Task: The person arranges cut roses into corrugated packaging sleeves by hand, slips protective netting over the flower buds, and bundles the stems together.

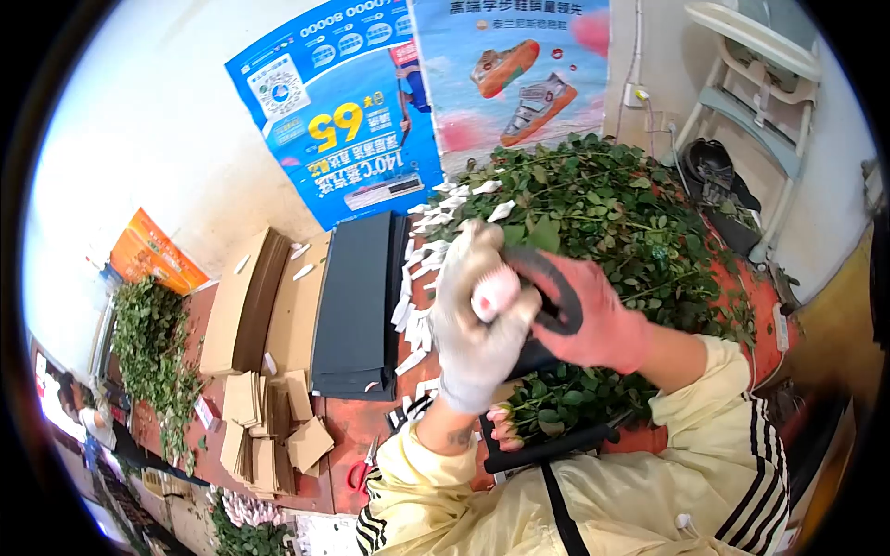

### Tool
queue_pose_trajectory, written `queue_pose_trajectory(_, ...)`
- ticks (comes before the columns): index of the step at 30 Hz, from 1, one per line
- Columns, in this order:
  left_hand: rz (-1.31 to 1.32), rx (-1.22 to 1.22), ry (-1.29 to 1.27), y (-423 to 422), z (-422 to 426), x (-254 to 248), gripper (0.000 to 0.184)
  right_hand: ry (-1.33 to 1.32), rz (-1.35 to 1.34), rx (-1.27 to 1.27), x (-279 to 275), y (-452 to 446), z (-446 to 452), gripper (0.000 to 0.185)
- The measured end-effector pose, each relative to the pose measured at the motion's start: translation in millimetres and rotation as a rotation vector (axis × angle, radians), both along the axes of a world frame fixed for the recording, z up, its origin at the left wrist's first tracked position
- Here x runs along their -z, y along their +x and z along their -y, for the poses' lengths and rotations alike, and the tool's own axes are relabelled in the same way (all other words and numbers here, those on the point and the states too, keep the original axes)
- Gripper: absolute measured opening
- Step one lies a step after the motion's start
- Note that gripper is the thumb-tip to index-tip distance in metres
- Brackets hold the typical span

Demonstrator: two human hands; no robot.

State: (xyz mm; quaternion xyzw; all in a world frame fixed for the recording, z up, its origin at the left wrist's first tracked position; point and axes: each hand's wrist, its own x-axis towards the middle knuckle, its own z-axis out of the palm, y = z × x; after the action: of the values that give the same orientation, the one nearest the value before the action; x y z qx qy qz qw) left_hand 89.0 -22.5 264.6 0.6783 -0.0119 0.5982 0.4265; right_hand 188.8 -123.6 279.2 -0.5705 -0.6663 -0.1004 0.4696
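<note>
Cupping: pink-and-white bud [496, 292] above the worktop [350, 426], left hand [468, 324] fingers curled round it. Right hand [593, 315] close on the right, its grip unclear. Light, even pressure advisable; petals likely bruise.

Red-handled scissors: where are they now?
In the head view, lower left of centre, the red-handled scissors lie on the table between the small cardboard pieces and the left sleeve.

In front of me, the blue poster [338, 111] is showing an upside-down "65" and "140°C", while the shoe poster [514, 88] beside it is displaying "高端学步鞋销量领先".
</note>
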Motion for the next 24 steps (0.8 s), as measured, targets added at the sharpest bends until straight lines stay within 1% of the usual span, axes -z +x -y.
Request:
queue_pose_trajectory(1, -0.077, -0.049, 0.163, -6.6, 4.7, -3.5, 0.04, 0.112, 0.231, 0.177, 4.5, -5.5, 11.3, 0.052)
queue_pose_trajectory(2, -0.149, -0.106, 0.32, -15.0, 7.7, -8.9, 0.04, 0.105, 0.245, 0.183, 5.8, -4.8, 20.0, 0.052)
queue_pose_trajectory(3, -0.209, -0.075, 0.395, -23.1, 17.2, -23.4, 0.041, -0.037, 0.018, 0.037, 6.8, -1.5, 28.4, 0.05)
queue_pose_trajectory(4, -0.137, -0.096, 0.439, -19.6, 19.4, -15.5, 0.037, -0.188, -0.222, -0.108, 8.7, 1.3, 36.2, 0.048)
queue_pose_trajectory(5, -0.147, -0.098, 0.44, -18.7, 21.9, -11.5, 0.038, -0.134, -0.27, -0.188, 25.6, 8.7, 36.4, 0.048)
queue_pose_trajectory(6, -0.163, -0.094, 0.443, -17.9, 23.6, -9.3, 0.038, -0.056, -0.062, 0.0, 33.8, 6.6, 37.7, 0.049)
queue_pose_trajectory(7, -0.207, -0.113, 0.468, -20.8, 27.9, -14.9, 0.039, -0.044, -0.083, 0.004, 37.2, 6.3, 40.1, 0.048)
queue_pose_trajectory(9, -0.182, -0.073, 0.443, -21.6, 34.3, -15.2, 0.041, -0.024, -0.098, 0.009, 32.5, 3.4, 41.0, 0.046)
queue_pose_trajectory(11, -0.149, -0.039, 0.429, -22.0, 36.3, -17.5, 0.044, -0.016, -0.197, -0.091, 24.7, 0.1, 41.5, 0.043)
queue_pose_trajectory(12, -0.172, -0.052, 0.438, -22.6, 36.7, -18.9, 0.037, -0.015, -0.197, -0.093, 26.1, 1.2, 40.9, 0.043)
queue_pose_trajectory(14, -0.223, -0.081, 0.45, -24.7, 37.8, -20.0, 0.026, 0.018, -0.147, -0.051, 34.8, 4.3, 39.8, 0.04)
queue_pose_trajectory(15, -0.225, -0.087, 0.45, -25.6, 37.4, -20.3, 0.026, 0.0, -0.132, 0.015, 38.4, 4.0, 39.5, 0.04)
queue_pose_trajectory(16, -0.215, -0.09, 0.453, -26.3, 36.7, -20.5, 0.025, 0.001, -0.132, 0.007, 45.1, 2.6, 38.0, 0.04)
queue_pose_trajectory(18, -0.205, -0.104, 0.459, -30.3, 36.5, -15.3, 0.025, 0.173, 0.049, 0.133, 53.8, -1.9, 34.1, 0.04)
queue_pose_trajectory(19, -0.141, -0.031, 0.27, -33.7, 37.1, -5.9, 0.02, 0.098, 0.165, 0.09, 40.8, -6.5, 33.1, 0.042)
queue_pose_trajectory(20, -0.075, 0.044, 0.082, -35.3, 36.5, -0.1, 0.019, 0.037, 0.182, 0.135, 47.9, -9.6, 33.9, 0.042)
queue_pose_trajectory(21, -0.041, 0.001, 0.078, -36.1, 34.6, 0.5, 0.026, -0.01, 0.243, 0.177, 52.4, -9.2, 30.9, 0.042)
queue_pose_trajectory(22, -0.033, 0.022, -0.034, -38.7, 38.2, -0.1, 0.031, -0.063, 0.298, 0.225, 55.8, -10.7, 30.1, 0.042)
queue_pose_trajectory(23, -0.007, -0.028, 0.0, -44.0, 38.5, 3.3, 0.032, 0.027, 0.29, 0.088, 54.8, -7.2, 25.7, 0.046)
queue_pose_trajectory(24, 0.009, -0.049, 0.017, -52.4, 36.7, 4.1, 0.033, 0.023, 0.317, 0.16, 45.2, -15.5, 31.0, 0.047)
